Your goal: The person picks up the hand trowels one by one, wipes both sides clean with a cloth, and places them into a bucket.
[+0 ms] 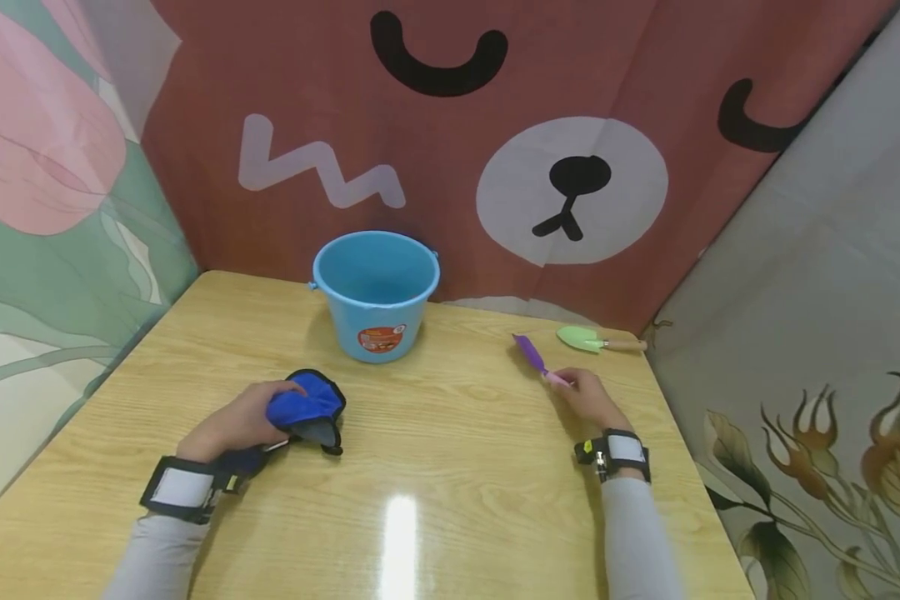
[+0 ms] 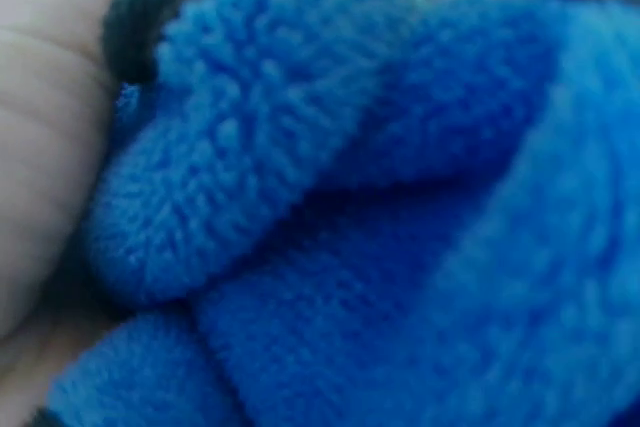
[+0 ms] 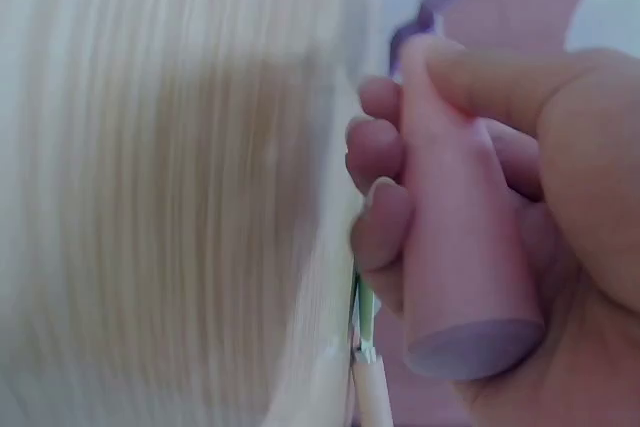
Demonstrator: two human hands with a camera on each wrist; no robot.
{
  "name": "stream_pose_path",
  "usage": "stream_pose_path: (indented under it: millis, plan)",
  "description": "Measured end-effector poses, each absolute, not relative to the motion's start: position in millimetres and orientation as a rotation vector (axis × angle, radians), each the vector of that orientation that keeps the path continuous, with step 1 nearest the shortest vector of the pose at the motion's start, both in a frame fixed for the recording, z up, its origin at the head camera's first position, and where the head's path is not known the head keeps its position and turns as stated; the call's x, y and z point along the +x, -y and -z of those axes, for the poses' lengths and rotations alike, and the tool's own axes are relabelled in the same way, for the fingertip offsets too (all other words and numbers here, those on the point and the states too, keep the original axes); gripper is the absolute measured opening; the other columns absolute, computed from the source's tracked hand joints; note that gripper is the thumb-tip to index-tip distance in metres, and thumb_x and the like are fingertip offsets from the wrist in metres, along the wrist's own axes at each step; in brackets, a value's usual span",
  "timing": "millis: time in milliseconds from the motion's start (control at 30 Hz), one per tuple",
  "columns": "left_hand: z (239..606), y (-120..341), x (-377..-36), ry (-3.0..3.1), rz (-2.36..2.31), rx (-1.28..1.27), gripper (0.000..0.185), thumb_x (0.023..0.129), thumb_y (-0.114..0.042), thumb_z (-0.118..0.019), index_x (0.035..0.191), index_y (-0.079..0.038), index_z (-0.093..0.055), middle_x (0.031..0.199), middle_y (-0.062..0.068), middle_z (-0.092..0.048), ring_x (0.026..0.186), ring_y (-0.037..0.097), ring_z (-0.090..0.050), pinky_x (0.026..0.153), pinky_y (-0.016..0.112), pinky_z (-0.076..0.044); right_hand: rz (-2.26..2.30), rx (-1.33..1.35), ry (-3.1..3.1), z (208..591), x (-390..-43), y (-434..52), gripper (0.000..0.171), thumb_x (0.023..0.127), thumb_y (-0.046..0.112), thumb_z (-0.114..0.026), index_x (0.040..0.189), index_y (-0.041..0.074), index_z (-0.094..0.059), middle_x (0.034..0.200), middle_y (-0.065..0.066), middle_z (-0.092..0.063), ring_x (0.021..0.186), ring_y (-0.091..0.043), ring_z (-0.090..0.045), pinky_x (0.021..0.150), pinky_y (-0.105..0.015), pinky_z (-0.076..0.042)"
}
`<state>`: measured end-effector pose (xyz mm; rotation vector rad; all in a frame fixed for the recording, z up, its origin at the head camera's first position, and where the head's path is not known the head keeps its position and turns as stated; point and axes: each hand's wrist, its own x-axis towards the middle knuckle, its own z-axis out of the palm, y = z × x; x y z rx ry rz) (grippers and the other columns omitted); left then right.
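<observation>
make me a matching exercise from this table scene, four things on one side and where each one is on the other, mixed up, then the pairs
Things
1. blue bucket
2. blue fleece cloth
3. purple tool with pink handle
4. green trowel

Places
A. lying untouched near the table's far right corner
B. gripped by the left hand
C. standing upright at the back of the table, by the curtain
D. handle held in the right hand

Pairs: 1-C, 2-B, 3-D, 4-A
</observation>
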<state>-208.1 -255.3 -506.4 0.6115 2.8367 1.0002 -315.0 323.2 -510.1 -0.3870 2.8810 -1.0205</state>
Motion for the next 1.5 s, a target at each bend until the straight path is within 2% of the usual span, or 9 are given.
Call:
stream_pose_path:
  millis: [133,233,367,500,633,867,967,1167,1500]
  plan:
    - [501.1,249.5,-208.3,-2.832,-1.045,0.612,0.058,0.072,-0.005,-0.086,0.125,-0.003,-0.063,0.127,0.026,-0.064,0.119,0.048,-0.058,0.099,0.066,-0.045,1.098,-0.408,-2.823,506.4,-305.3,-304.7,0.034,0.101,0.025,-0.063,0.121,-0.001,-0.071,0.110,-0.015,-0.073,0.091,-0.022,-0.061,0.080,-0.035,-0.052]
    - [496.0,243.3,-210.5,-2.827,-1.078,0.618,0.058,0.073,-0.005,-0.086,0.126,-0.004,-0.063,0.128,0.026,-0.063,0.119,0.047,-0.058,0.099,0.066,-0.045,1.148,-0.362,-2.759,498.7,-301.4,-295.0,0.034,0.100,0.029,-0.065,0.119,0.002,-0.073,0.092,-0.012,-0.070,0.074,-0.016,-0.056,0.066,-0.029,-0.048]
    - [487.7,233.9,-213.6,-2.828,-1.108,0.652,0.059,0.073,-0.006,-0.087,0.127,-0.005,-0.063,0.127,0.024,-0.064,0.116,0.045,-0.059,0.096,0.065,-0.046,1.221,-0.336,-2.705,485.5,-297.1,-284.4,0.036,0.097,0.031,-0.069,0.118,0.003,-0.075,0.081,-0.018,-0.066,0.060,-0.018,-0.053,0.055,-0.027,-0.045]
    - [477.7,221.3,-216.9,-2.822,-1.150,0.699,0.059,0.074,-0.007,-0.087,0.127,-0.008,-0.063,0.128,0.021,-0.064,0.116,0.043,-0.059,0.096,0.064,-0.047,1.274,-0.402,-2.713,470.9,-288.8,-271.9,0.033,0.094,0.030,-0.073,0.116,0.005,-0.077,0.093,-0.023,-0.072,0.069,-0.031,-0.062,0.059,-0.035,-0.051]
    - [463.5,209.8,-218.0,-2.813,-1.193,0.738,0.058,0.074,-0.005,-0.087,0.127,-0.010,-0.063,0.129,0.018,-0.065,0.117,0.041,-0.059,0.097,0.064,-0.048,1.300,-0.465,-2.700,459.0,-284.6,-253.4,0.032,0.092,0.034,-0.076,0.114,0.010,-0.079,0.100,-0.013,-0.077,0.075,-0.036,-0.066,0.064,-0.043,-0.055]
    - [435.0,185.7,-223.9,-2.775,-1.284,0.828,0.061,0.074,-0.003,-0.086,0.130,-0.011,-0.063,0.136,0.020,-0.061,0.124,0.046,-0.055,0.099,0.067,-0.046,1.381,-0.451,-2.697,446.4,-278.5,-231.3,0.031,0.088,0.036,-0.079,0.109,0.014,-0.080,0.089,-0.007,-0.077,0.080,-0.039,-0.068,0.062,-0.034,-0.050]
    - [426.3,176.6,-228.4,-2.764,-1.337,0.885,0.062,0.073,-0.001,-0.087,0.130,-0.011,-0.062,0.139,0.020,-0.059,0.127,0.046,-0.053,0.101,0.068,-0.044,1.451,-0.472,-2.667,443.8,-276.2,-222.8,0.028,0.087,0.032,-0.081,0.108,0.013,-0.081,0.090,-0.007,-0.078,0.084,-0.037,-0.071,0.068,-0.031,-0.054]
    - [411.7,159.7,-236.2,-2.797,-1.374,0.965,0.061,0.073,-0.002,-0.087,0.127,-0.010,-0.062,0.134,0.016,-0.062,0.125,0.043,-0.054,0.101,0.067,-0.045,1.486,-0.486,-2.664,444.7,-273.9,-213.4,0.027,0.081,0.029,-0.086,0.104,0.016,-0.082,0.097,-0.001,-0.079,0.090,-0.019,-0.073,0.081,-0.034,-0.059]
    - [391.1,130.6,-244.2,-2.920,-1.334,1.037,0.057,0.077,-0.009,-0.084,0.130,-0.011,-0.065,0.136,0.013,-0.061,0.124,0.038,-0.056,0.102,0.063,-0.047,1.439,-0.464,-2.677,445.7,-274.6,-193.4,0.023,0.080,0.026,-0.087,0.102,0.020,-0.082,0.097,0.001,-0.078,0.092,-0.021,-0.069,0.081,-0.038,-0.059]
